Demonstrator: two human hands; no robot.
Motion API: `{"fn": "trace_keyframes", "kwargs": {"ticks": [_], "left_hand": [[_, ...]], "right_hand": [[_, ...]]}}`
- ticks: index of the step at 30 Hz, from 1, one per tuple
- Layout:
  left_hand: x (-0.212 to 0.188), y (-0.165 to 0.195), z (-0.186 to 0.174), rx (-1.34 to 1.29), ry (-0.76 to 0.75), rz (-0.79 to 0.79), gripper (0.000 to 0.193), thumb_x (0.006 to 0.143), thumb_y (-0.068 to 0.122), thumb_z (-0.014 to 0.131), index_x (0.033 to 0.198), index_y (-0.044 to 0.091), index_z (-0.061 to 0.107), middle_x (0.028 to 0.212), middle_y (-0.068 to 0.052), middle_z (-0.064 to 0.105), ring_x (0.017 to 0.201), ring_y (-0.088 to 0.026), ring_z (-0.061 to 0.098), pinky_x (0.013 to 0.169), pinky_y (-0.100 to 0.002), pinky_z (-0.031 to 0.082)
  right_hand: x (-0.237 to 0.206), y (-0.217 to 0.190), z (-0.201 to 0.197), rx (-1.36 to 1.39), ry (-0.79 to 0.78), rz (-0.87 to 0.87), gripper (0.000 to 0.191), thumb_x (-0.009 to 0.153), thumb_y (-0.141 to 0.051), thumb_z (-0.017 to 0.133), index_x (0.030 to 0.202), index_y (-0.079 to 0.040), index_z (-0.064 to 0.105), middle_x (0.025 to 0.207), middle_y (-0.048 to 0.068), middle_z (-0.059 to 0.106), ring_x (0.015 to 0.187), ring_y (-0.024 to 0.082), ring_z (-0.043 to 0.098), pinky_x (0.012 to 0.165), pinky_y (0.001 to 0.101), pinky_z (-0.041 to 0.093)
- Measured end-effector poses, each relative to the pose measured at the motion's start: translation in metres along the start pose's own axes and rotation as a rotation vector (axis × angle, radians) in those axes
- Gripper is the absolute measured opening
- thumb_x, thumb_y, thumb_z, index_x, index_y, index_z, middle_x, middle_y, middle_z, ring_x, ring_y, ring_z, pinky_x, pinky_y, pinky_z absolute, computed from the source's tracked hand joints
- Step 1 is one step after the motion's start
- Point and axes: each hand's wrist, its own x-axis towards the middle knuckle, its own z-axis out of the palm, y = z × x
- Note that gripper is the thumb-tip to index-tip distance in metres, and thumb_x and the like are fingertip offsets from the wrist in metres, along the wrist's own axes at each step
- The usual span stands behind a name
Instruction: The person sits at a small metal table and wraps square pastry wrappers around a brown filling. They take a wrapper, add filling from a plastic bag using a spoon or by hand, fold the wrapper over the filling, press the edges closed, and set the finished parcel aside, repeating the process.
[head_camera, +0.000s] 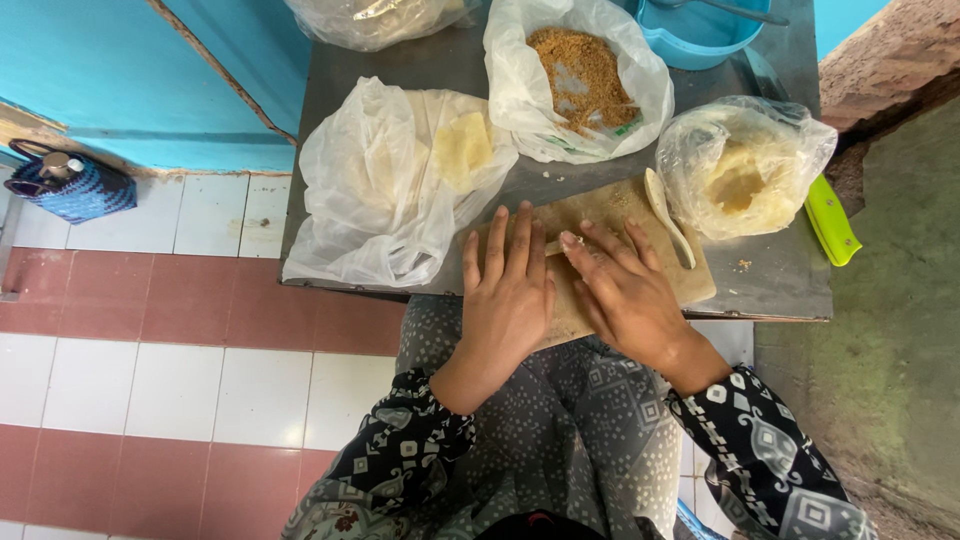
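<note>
While both hands lie flat on the wooden board (690, 285), the left hand (507, 300) and right hand (625, 290) press side by side with fingers spread and released, grasping nothing; a small pale piece (553, 246) shows just between their fingertips, too hidden to tell what it is. That board sits at the near edge of a grey metal desk (780, 270), and a pale spoon (668, 215) rests on its far right corner. Around it stand open plastic bags: one with thin pale sheets (400, 175), one with brown crumbs (580, 75), one with a pale yellow mash (740, 170). A blue bowl (700, 35) stands at the far edge, and a green handle (832, 222) lies at the right edge. Below the desk, the floor (150, 330) is tiled in white and dull red bands, against a turquoise wall (110, 70) where a blue woven basket (75, 185) stands.
</note>
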Motion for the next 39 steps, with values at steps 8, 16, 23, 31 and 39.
{"fn": "trace_keyframes", "kwargs": {"ticks": [8,16,23,31,39], "left_hand": [[0.007,-0.007,0.016,0.052,0.004,-0.017,0.054,0.099,0.03,0.056,0.143,-0.001,0.06,0.166,-0.014,0.035,0.156,-0.031,0.025,0.126,-0.056,0.019],[0.023,-0.028,0.007,-0.038,-0.029,-0.121,0.065,0.098,0.028,0.047,0.156,-0.003,0.043,0.167,-0.02,0.02,0.153,-0.039,0.017,0.123,-0.058,0.01],[-0.006,-0.053,-0.037,-0.178,0.251,-0.242,0.064,0.091,0.013,0.05,0.154,0.003,0.046,0.162,-0.017,0.039,0.149,-0.039,0.036,0.125,-0.053,0.025],[0.003,-0.086,-0.055,-0.191,0.46,-0.35,0.06,0.094,0.008,0.05,0.154,0.001,0.047,0.159,-0.018,0.043,0.15,-0.04,0.035,0.126,-0.055,0.024],[0.044,-0.133,-0.061,-0.475,0.749,-0.496,0.045,0.106,0.006,0.046,0.151,0.0,0.05,0.156,-0.017,0.051,0.147,-0.033,0.044,0.126,-0.045,0.032]], "right_hand": [[0.012,0.005,0.005,-0.078,-0.103,0.003,0.063,0.1,-0.018,0.061,0.155,0.001,0.036,0.143,0.012,0.057,0.148,0.035,0.044,0.124,0.0601,0.023],[0.023,0.018,0.005,0.016,0.076,0.08,0.071,0.089,-0.009,0.07,0.154,-0.005,0.039,0.149,0.015,0.058,0.136,0.034,0.052,0.123,0.0557,0.029],[0.031,0.024,0.016,0.056,0.087,0.026,0.071,0.087,-0.009,0.081,0.151,-0.011,0.05,0.125,0.001,0.069,0.122,0.023,0.061,0.122,0.0522,0.035],[0.043,0.026,0.016,-0.13,0.058,-0.053,0.066,0.092,-0.008,0.075,0.152,-0.009,0.048,0.147,0.007,0.066,0.139,0.027,0.058,0.126,0.0547,0.028],[0.066,0.016,0.015,-0.14,0.017,-0.009,0.07,0.09,-0.014,0.078,0.153,-0.01,0.047,0.114,0.008,0.068,0.116,0.028,0.063,0.121,0.0544,0.034]]}}
